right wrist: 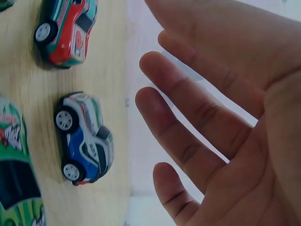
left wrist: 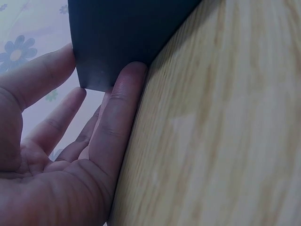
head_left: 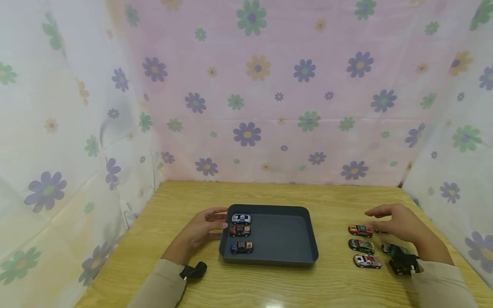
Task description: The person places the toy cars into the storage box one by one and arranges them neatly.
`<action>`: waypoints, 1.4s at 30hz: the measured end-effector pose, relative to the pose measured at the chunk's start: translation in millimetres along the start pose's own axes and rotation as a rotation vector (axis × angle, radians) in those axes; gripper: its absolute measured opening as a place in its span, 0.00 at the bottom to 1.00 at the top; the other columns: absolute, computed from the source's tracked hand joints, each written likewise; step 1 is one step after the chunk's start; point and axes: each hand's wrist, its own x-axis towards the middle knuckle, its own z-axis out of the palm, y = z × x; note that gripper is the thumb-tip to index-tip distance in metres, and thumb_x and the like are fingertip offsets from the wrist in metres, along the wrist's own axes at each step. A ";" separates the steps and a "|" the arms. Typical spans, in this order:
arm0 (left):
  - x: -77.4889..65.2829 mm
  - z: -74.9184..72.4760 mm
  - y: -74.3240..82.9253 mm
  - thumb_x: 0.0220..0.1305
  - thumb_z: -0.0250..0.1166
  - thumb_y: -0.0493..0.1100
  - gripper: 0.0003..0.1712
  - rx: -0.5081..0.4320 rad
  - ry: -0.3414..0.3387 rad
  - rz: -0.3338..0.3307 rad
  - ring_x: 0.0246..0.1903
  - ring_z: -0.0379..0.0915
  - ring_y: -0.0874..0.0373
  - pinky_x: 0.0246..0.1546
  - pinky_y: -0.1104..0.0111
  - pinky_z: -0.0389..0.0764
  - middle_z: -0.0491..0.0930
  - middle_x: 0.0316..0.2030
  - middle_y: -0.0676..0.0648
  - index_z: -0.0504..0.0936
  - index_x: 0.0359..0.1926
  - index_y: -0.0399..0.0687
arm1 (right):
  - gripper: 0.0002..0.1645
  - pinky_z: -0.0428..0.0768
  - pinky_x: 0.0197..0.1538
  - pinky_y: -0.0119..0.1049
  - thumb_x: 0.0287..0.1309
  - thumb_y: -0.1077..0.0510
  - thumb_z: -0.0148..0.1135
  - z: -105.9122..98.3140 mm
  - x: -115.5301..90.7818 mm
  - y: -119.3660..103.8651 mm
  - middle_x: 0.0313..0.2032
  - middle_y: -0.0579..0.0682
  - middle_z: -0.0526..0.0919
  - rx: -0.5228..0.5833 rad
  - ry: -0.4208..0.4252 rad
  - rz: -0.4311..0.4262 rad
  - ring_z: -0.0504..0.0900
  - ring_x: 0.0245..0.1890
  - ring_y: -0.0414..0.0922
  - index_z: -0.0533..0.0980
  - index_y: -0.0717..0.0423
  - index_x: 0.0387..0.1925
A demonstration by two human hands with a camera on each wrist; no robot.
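Observation:
A dark grey tray (head_left: 285, 239) lies on the table, with three toy cars in a column along its left side: a white one (head_left: 241, 219), a dark red one (head_left: 240, 231) and a blue one (head_left: 242, 247). My left hand (head_left: 202, 226) touches the tray's left end, fingers extended; the left wrist view shows fingertips against the tray's wall (left wrist: 122, 37). Over the toy cars on the right hovers my right hand (head_left: 398, 222), fingers spread and holding nothing. Nearest it are a red-orange toy car (head_left: 360, 231) and a white-and-blue toy car (right wrist: 87, 139), mostly hidden in the head view.
Below the red-orange car stand a dark green car (head_left: 361, 246) and a white-and-red car (head_left: 367, 261). Another green car (right wrist: 19, 174) sits near the right wrist, partly covered in the head view. Flowered cloth (head_left: 246, 107) walls the table (head_left: 192, 192) at the back and sides.

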 end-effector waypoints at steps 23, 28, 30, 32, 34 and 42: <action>1.0 -2.1 -3.9 0.63 0.75 0.37 0.40 -0.015 -0.011 0.008 0.58 0.80 0.46 0.53 0.49 0.86 0.70 0.71 0.34 0.71 0.74 0.47 | 0.21 0.87 0.42 0.47 0.60 0.47 0.75 16.4 2.7 11.0 0.53 0.59 0.87 0.056 -0.127 0.111 0.84 0.52 0.60 0.87 0.51 0.52; 0.0 -1.2 -2.7 0.62 0.75 0.37 0.40 -0.018 -0.005 0.005 0.58 0.80 0.46 0.53 0.49 0.87 0.70 0.71 0.34 0.71 0.74 0.47 | 0.19 0.82 0.34 0.40 0.61 0.52 0.74 18.6 2.7 8.4 0.50 0.57 0.88 0.082 -0.147 0.126 0.86 0.43 0.50 0.86 0.54 0.53; -0.2 -0.9 -2.3 0.62 0.75 0.37 0.40 -0.019 -0.004 0.007 0.57 0.80 0.46 0.53 0.50 0.87 0.70 0.71 0.34 0.71 0.74 0.47 | 0.19 0.81 0.31 0.39 0.62 0.54 0.73 18.4 2.9 6.7 0.47 0.55 0.89 0.101 -0.159 0.132 0.85 0.39 0.46 0.86 0.57 0.53; -0.2 -0.8 -2.1 0.62 0.75 0.37 0.40 -0.021 -0.004 0.007 0.57 0.81 0.47 0.53 0.50 0.87 0.70 0.71 0.34 0.71 0.74 0.47 | 0.20 0.81 0.30 0.38 0.62 0.55 0.73 18.2 3.4 5.9 0.46 0.54 0.89 0.112 -0.166 0.134 0.84 0.37 0.45 0.86 0.58 0.53; -0.2 -0.9 -1.7 0.62 0.75 0.37 0.40 -0.024 -0.003 0.006 0.57 0.81 0.47 0.52 0.50 0.87 0.70 0.71 0.34 0.71 0.73 0.47 | 0.20 0.82 0.30 0.38 0.61 0.56 0.74 18.1 4.1 6.0 0.45 0.55 0.89 0.118 -0.173 0.131 0.85 0.36 0.45 0.85 0.59 0.53; -0.1 -1.5 -1.5 0.62 0.75 0.37 0.40 -0.022 -0.006 0.005 0.58 0.80 0.47 0.53 0.50 0.87 0.70 0.71 0.35 0.71 0.74 0.48 | 0.18 0.84 0.35 0.40 0.59 0.53 0.76 18.2 7.8 7.4 0.45 0.52 0.90 0.052 -0.164 0.106 0.86 0.41 0.47 0.87 0.54 0.50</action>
